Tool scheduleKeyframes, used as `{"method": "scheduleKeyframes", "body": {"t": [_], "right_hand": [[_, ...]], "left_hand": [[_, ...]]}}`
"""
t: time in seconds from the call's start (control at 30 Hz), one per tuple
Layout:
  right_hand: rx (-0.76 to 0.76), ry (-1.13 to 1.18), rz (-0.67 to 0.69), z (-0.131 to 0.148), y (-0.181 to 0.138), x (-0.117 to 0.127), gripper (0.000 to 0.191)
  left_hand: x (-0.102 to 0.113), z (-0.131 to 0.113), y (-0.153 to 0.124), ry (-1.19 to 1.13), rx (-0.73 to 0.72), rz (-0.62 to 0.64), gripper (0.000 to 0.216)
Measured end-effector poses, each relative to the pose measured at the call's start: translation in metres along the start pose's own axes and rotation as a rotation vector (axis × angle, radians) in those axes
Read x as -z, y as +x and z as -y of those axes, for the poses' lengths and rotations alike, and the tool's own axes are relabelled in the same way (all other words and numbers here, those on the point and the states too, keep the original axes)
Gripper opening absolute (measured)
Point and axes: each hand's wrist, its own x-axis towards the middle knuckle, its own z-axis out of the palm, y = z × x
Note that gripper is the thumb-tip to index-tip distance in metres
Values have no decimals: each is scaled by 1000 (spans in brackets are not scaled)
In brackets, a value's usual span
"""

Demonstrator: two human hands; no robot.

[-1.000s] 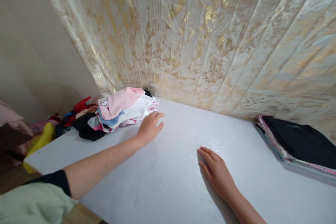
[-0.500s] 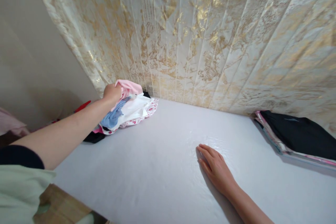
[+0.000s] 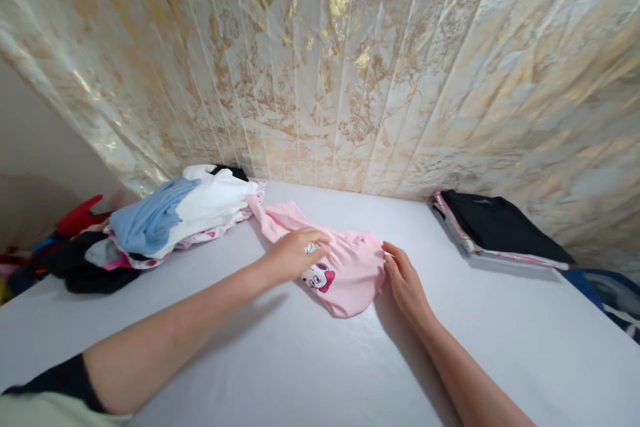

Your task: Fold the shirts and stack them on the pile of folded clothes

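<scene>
A pink garment (image 3: 353, 280) with a cartoon character and a dark pink bow lies crumpled on the white tabletop (image 3: 320, 373). One narrow end of it stretches back left toward the clothes pile. My left hand (image 3: 295, 257) rests over its middle, finger and thumb apart, with part of the print showing between them. At the garment's right edge is my right hand (image 3: 407, 283), fingers stretched out and touching or almost touching the cloth.
A loose heap holds a light blue garment (image 3: 150, 217), a white garment (image 3: 215, 197) and black cloth (image 3: 95, 273). A flat stack topped by a black garment (image 3: 493, 223) lies at right, near dark blue cloth (image 3: 600, 287). Behind hangs a gold-patterned curtain (image 3: 320, 80).
My left hand has brought the pink garment from the heap to the table's middle. My right hand now meets its right edge. The view has turned slightly.
</scene>
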Motion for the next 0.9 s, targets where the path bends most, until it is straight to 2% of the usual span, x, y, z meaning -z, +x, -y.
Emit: {"method": "scheduleKeyframes", "body": {"t": [0.13, 0.23, 0.33, 0.43, 0.53, 0.63, 0.77, 0.9], "right_hand": [[-84, 7, -47, -8, 7, 10, 45], [-86, -13, -9, -11, 7, 9, 46], [-51, -46, 37, -12, 4, 6, 46], [-31, -79, 37, -11, 3, 5, 48], [-77, -145, 57, -7, 3, 5, 49], [-74, -186, 100, -1, 3, 7, 43], [-37, -109, 78, 6, 2, 8, 35], [-35, -46, 57, 6, 3, 9, 36]], "left_hand": [[6, 49, 3, 81, 154, -187, 28], [6, 83, -1, 193, 162, -312, 25], [-2, 101, -11, 204, 138, -383, 24], [-10, 104, -19, 164, 132, -385, 23], [-12, 103, -21, 130, 114, -386, 22], [-13, 102, -20, 135, 89, -402, 22], [-17, 98, -21, 177, -5, -400, 24], [-18, 92, -16, 242, -51, -321, 28]]}}
